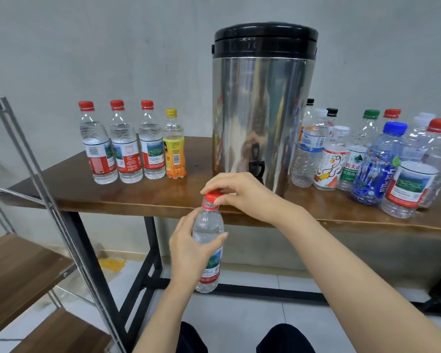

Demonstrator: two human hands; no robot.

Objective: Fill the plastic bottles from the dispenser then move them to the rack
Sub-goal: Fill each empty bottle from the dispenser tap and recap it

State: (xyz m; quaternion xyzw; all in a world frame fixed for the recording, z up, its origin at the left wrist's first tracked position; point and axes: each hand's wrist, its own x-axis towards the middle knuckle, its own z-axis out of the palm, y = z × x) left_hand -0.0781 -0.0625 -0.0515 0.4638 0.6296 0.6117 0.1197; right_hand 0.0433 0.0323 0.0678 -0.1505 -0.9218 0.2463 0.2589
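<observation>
- The wooden table (163, 197) with black legs runs across the whole scene, from the left side off to the far right.
- The rack (18, 271) is on the near left: a grey metal frame with wooden shelves, just beside the table's left end.
- The dispenser (262, 110) is a big shiny steel drum with a black lid, standing on the middle of the table, with its black tap (256, 166) facing the near side.
- A bunch of mixed bottles (377, 161) is crowded together on the table right of the dispenser. Their caps are red, blue, green, black and white.
- A row of four bottles (125, 149) stands upright left of the dispenser. Three have red caps, and the yellow-capped one (175, 149) is nearest the drum.
- The held bottle (209, 230) is upright in the air, near side of the table edge and just below the tap. It has clear water in it and isn't on the rack or the table.
- The left hand (189, 250) is wrapped around the bottle's body, thumb across the front.
- The right hand (239, 194) comes in from the right, fingers curled down onto the top.
- The red cap (213, 196) sits on the bottle's neck, pinched by the right hand's fingertips.
</observation>
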